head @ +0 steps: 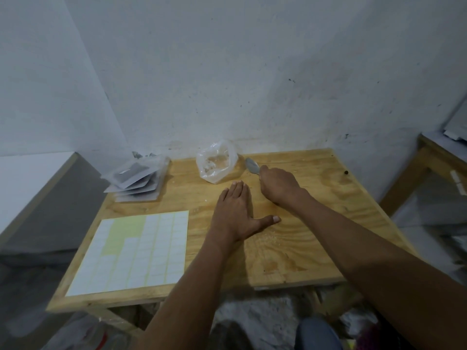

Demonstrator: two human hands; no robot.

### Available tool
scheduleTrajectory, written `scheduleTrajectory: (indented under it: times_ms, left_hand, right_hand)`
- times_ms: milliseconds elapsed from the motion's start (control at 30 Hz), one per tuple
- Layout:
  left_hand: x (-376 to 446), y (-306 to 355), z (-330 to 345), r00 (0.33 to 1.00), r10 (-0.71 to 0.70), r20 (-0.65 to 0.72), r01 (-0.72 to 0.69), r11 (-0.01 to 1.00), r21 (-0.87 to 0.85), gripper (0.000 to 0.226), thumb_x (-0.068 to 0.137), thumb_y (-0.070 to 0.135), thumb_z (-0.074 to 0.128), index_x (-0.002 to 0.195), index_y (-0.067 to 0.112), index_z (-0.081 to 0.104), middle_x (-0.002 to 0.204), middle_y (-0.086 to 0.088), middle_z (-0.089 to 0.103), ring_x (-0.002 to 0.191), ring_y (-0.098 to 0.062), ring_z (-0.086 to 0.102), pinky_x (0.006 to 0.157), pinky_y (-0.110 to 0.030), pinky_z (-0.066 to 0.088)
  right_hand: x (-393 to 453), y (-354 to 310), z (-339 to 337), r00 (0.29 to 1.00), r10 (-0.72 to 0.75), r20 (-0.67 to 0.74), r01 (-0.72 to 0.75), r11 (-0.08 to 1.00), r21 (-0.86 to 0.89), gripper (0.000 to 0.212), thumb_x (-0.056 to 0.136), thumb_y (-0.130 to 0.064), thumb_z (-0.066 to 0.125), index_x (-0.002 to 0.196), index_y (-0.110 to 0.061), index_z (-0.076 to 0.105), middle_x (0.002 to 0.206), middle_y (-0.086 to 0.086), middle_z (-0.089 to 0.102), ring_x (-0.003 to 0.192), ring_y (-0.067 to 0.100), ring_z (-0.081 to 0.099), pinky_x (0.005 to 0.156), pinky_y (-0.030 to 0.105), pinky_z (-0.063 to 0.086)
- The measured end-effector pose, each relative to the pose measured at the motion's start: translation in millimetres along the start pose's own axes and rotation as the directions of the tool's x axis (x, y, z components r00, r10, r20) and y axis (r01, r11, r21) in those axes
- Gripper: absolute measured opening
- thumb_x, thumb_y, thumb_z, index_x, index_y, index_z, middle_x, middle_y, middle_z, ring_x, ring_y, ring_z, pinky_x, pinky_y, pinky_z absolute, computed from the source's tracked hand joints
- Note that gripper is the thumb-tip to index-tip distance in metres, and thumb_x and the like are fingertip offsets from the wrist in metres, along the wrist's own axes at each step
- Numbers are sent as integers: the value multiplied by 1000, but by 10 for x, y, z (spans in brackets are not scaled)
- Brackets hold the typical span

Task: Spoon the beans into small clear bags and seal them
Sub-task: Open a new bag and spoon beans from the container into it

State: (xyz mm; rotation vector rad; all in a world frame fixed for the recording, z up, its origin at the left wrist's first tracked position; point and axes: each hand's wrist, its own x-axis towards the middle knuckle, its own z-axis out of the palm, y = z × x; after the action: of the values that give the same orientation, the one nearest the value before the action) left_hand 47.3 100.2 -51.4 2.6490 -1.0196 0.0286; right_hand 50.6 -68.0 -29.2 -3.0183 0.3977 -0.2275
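A person is working at a small wooden table (290,261) set against a white wall, with a crumpled clear plastic bag (216,164) standing at the table's far edge as the centre of the job. The right hand (278,186) is curling around the handle of a metal spoon (252,166), whose bowl is lying just right of the bag. The left hand (236,214) is resting flat on the wood in front of the bag, fingers straight, thumb spread, holding nothing. A few pale bits, likely the beans, are showing inside the bag; the picture is too soft to say more. A loose stack of small clear bags (137,181) is sitting left of the bag, and a sheet of white labels (136,251) is lying nearer the person, also to its left. The risk from here: the thin, unsupported bag is likely to tip or collapse under the spoon, scattering beans across the table, since no hand is steadying it.
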Motion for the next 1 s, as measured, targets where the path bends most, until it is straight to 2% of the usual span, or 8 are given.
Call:
scheduleTrajectory:
  times_ms: [100, 167, 233, 267, 467, 700, 833, 1000]
  left_hand:
    - [6, 4, -5, 1000, 1, 7, -1, 1000, 13, 130, 74, 97, 38, 161, 2, 17, 170, -14, 17, 158, -24, 12, 129, -41, 11]
    - [8, 3, -5, 1000, 3, 13, -4, 1000, 19, 130, 74, 97, 37, 161, 2, 17, 170, -14, 17, 158, -25, 11, 129, -41, 11]
    - [6, -1, -4, 1000, 10, 13, -10, 1000, 28, 129, 74, 97, 35, 161, 3, 19, 170, -15, 17, 158, -25, 12, 129, -42, 11]
    - [2, -4, -5, 1000, 10, 16, -11, 1000, 28, 129, 74, 98, 34, 161, 3, 19, 170, -15, 17, 158, -25, 12, 129, -42, 11]
    - [15, 1, -15, 999, 15, 33, -16, 1000, 25, 131, 70, 98, 31, 161, 4, 17, 169, -16, 16, 157, -29, 13, 128, -45, 13]
    - [187, 528, -3, 997, 79, -25, -80, 997, -22, 134, 74, 97, 37, 162, 4, -4, 171, -14, -7, 159, -26, -6, 129, -46, 8]
    - [371, 1025, 110, 971, 233, 46, -234, 972, 1, 130, 76, 95, 34, 162, 6, -4, 171, -12, -10, 158, -24, -10, 129, -45, 1]
    - [470, 1314, 339, 957, 243, 157, -240, 970, -34, 122, 83, 90, 35, 162, 5, -2, 171, -13, -8, 159, -25, -8, 129, -43, -4]
  right_hand:
    - [50, 34, -45, 954, 283, 102, -296, 821, 489, 25, 101, -13, 39, 95, -9, 62, 74, 8, 58, 61, 20, 51, 48, 31, 32]
    - [62, 111, -120, 835, 460, 301, -462, 292, 837, 31, 99, -10, 36, 81, -10, 61, 57, 6, 48, 45, 16, 37, 40, 24, 25]
    - [-38, 191, -233, 741, 449, 500, -425, -263, 866, 30, 96, -8, 33, 74, -13, 53, 48, -3, 32, 35, 11, 22, 36, 17, 17]
    - [-94, 247, -266, 735, 427, 527, -371, -397, 839, 29, 95, -8, 33, 73, -13, 51, 46, -4, 30, 35, 10, 19, 36, 16, 15]
    - [-306, 652, -400, 758, 352, 549, -228, -646, 729, 33, 97, -18, 34, 70, -10, 51, 51, -1, 39, 41, 14, 28, 39, 17, 23]
    - [-402, 1174, -441, 686, 515, 514, -306, -437, 846, 32, 105, -18, 38, 75, -16, 46, 63, 1, 40, 43, 12, 26, 37, 17, 22]
    - [-440, 1476, -422, 603, 750, 272, -506, 96, 857, 33, 105, -32, 43, 106, -7, 64, 84, 10, 62, 65, 24, 58, 49, 25, 44]
    - [-515, 1795, -370, 704, 706, -79, -590, 643, 489, 46, 109, -34, 40, 103, 1, 70, 104, 19, 71, 87, 33, 62, 68, 32, 41]
